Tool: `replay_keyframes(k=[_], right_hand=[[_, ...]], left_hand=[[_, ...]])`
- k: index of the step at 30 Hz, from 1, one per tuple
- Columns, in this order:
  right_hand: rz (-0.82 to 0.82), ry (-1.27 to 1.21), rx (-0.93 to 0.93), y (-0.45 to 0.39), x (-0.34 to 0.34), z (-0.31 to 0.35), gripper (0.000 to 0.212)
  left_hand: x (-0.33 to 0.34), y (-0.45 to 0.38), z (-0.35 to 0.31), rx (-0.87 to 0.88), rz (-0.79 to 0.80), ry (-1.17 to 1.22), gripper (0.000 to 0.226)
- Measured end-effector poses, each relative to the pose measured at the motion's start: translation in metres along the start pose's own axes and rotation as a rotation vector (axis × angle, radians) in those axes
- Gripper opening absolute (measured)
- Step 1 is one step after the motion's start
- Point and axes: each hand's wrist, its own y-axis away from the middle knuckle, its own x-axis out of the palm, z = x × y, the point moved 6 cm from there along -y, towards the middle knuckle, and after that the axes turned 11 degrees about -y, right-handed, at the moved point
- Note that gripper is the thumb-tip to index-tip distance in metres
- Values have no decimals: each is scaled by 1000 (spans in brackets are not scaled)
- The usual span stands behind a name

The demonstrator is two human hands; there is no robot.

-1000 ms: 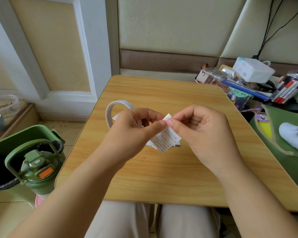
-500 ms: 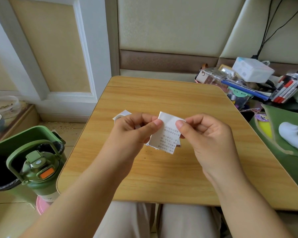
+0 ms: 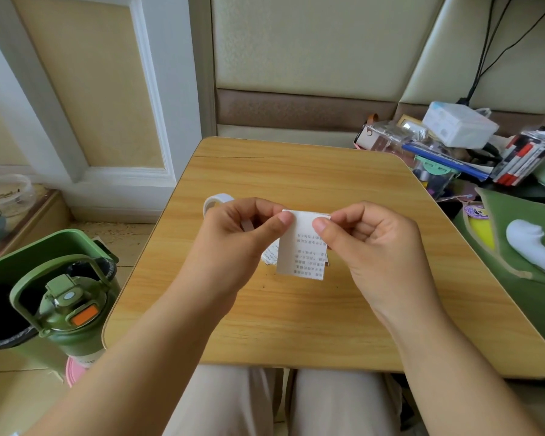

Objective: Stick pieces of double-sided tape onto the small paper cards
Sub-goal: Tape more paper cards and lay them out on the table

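- Head view: left hand (image 3: 233,243) and right hand (image 3: 372,247) each pinch a top corner of a printed paper card (image 3: 302,247), grips clamped on it above the worktop (image 3: 296,309).
- More cards (image 3: 269,254) lie beneath; the tape roll (image 3: 216,201) sits partly hidden behind the left hand.
- Green bin (image 3: 0,297) on the floor, left; its contents cannot be told. A green bottle (image 3: 73,313) stands before it.
- Clutter including a white box (image 3: 460,124) crowds the right.

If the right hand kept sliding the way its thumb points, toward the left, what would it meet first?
Probably the left hand: its thumb pinches the same paper card just across from the right hand, nothing between them. Depth is hard to judge.
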Motion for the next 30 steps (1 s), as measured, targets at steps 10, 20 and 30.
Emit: replay_keyframes(k=[10,20,30], right_hand=[[-1,55,-24,0,-2,1,16],[100,69,-38,5,4,6,16],[73,15,67,17,-1,-15,20]], left_hand=[[-1,1,6,-10,22,30,20],[11,1,0,59,138,-67,13],[4,2,18,-76,78,153,9]])
